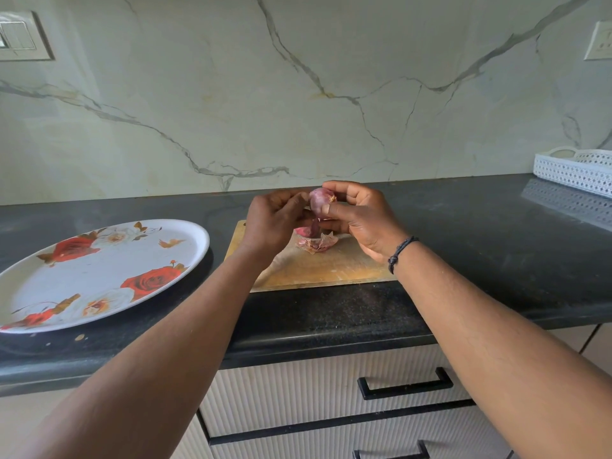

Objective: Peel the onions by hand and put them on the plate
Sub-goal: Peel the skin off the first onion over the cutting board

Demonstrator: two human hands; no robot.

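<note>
A small purple onion [319, 202] is held in the air above the wooden cutting board [331, 266]. My right hand [359, 218] grips it with thumb and fingers curled round it. My left hand [273, 220] pinches a strip of loose skin hanging from the onion's left side. A pile of pink and papery peels [316, 242] lies on the board under the hands; whether another onion sits among them I cannot tell. A white round plate [99, 276] with red rose prints rests on the counter to the left, nothing on it.
The dark stone counter [480, 253] runs left to right against a marble-patterned wall. A white perforated basket [576, 168] stands at the far right back. Drawers with black handles [405, 384] lie below the counter edge.
</note>
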